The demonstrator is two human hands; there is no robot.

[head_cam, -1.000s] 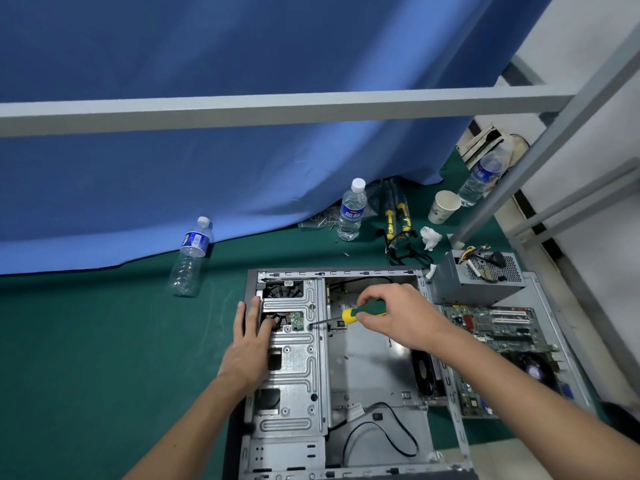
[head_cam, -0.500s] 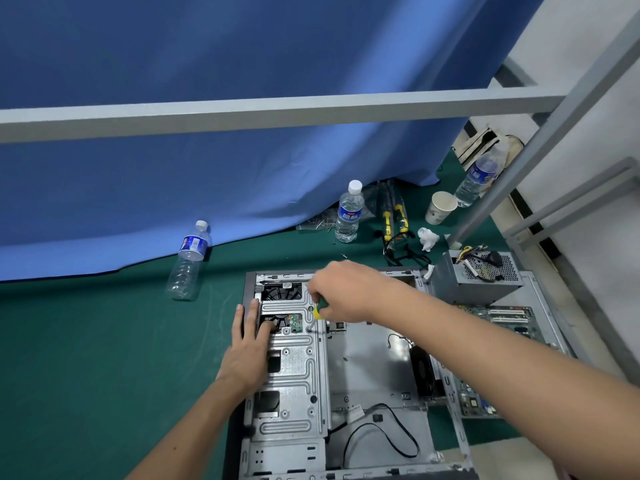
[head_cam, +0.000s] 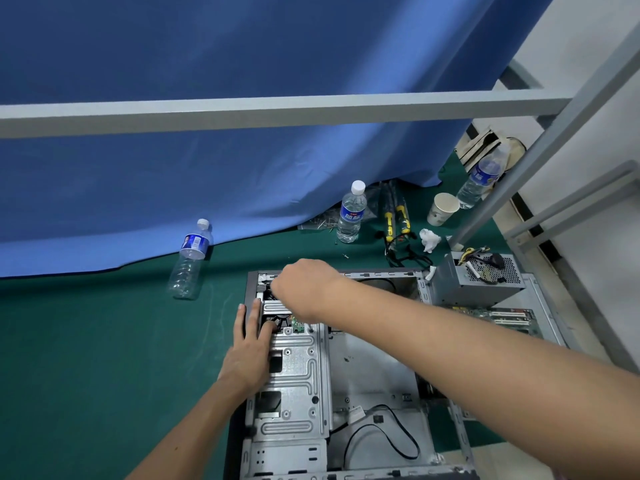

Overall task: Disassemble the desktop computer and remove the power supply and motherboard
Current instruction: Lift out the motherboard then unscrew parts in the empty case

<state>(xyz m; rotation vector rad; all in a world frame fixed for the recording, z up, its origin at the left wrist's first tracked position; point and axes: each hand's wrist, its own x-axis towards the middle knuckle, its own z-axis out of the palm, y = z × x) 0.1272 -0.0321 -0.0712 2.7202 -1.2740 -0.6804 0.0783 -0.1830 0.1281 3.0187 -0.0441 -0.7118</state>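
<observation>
The open computer case (head_cam: 349, 372) lay on its side on the green desk (head_cam: 104, 358), its near end cut off by the bottom edge of the view. The left hand (head_cam: 250, 355) rested flat on the case's left wall, fingers straight and spread, fingertips at the edge of the silver drive cage (head_cam: 294, 379). The right hand (head_cam: 304, 289) reached across to the far-left corner of the case, its fingers curled downward; what they held, if anything, was hidden under the hand, so its grip could not be told. The right forearm crossed the case and covered much of the far interior. A black cable (head_cam: 384, 434) looped over the bare case floor near the near end. The power supply (head_cam: 474, 282) sat outside the case, just beside its far-right corner, with a bundle of wires on top. Right of the case lay the motherboard (head_cam: 498, 320), largely hidden behind the forearm. Farther back stood an upright water bottle (head_cam: 351, 213), a paper cup (head_cam: 443, 208) and a crumpled tissue (head_cam: 429, 239); yellow-handled tools (head_cam: 396, 216) lay between bottle and cup, their type hard to make out. Another bottle (head_cam: 189, 259) lay tilted at the foot of the blue curtain (head_cam: 242, 161), and a third (head_cam: 479, 181) stood at the far right, partly behind a grey frame bar (head_cam: 277, 109).
</observation>
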